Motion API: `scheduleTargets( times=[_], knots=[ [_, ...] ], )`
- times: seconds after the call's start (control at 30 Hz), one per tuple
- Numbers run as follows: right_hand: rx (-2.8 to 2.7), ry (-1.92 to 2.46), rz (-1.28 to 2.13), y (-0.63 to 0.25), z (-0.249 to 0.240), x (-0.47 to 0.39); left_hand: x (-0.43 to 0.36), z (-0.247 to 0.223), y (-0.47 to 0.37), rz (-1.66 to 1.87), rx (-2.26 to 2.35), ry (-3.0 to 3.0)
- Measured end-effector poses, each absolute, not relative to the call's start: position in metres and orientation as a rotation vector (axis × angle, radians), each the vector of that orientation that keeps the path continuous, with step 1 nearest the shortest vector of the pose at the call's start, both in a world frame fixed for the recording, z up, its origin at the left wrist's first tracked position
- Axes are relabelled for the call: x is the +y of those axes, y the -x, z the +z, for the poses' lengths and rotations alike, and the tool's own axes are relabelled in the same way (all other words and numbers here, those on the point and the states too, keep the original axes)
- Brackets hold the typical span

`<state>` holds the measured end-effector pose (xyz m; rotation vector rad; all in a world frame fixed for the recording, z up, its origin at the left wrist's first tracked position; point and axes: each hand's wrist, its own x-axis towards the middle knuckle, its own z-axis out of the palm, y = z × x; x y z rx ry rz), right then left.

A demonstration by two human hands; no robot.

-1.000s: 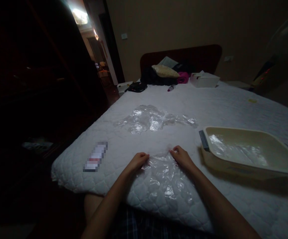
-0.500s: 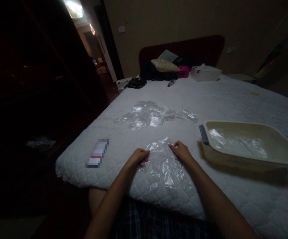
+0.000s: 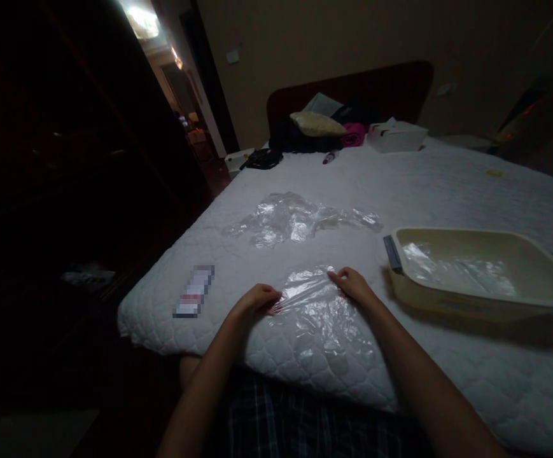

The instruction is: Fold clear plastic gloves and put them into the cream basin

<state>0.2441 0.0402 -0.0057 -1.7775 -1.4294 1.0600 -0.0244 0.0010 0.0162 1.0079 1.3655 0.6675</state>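
A clear plastic bag (image 3: 326, 318) is stretched between my two hands over the near edge of the bed. My left hand (image 3: 259, 298) pinches its left side between thumb and fingers. At the upper right of the bag, my right hand (image 3: 349, 283) has a pinch on the film. Taut creases run across the plastic from one hand to the other, and the lower part hangs loose and crinkled. Beyond my hands, more crumpled clear plastic (image 3: 290, 219) lies flat on the white quilted bedding (image 3: 238, 254).
A cream plastic tub (image 3: 467, 308) with grey handles holds clear plastic at my right. To the left lies a pixelated flat object (image 3: 194, 291). Farther back are a white box (image 3: 397, 137), a pink roll (image 3: 353, 135), a pale cushion-like bundle (image 3: 318, 124) and the dark headboard (image 3: 391, 83).
My hands have moved slightly apart, drawing the bag's film tighter between them. The view has shifted a little.
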Motion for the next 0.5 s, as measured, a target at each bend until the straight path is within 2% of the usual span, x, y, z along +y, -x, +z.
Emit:
scheduleTargets(
  times=[0.23, 0.5],
  knots=[
    [-1.364, 1.758, 1.182, -0.246, 0.005, 0.039, -0.002, 0.015, 0.032, 0.659, 1.267, -0.991],
    [-1.451, 1.832, 1.053, -0.263, 0.013, 0.034, -0.003, 0.008, 0.033, 0.69, 1.279, -0.975]
  ],
)
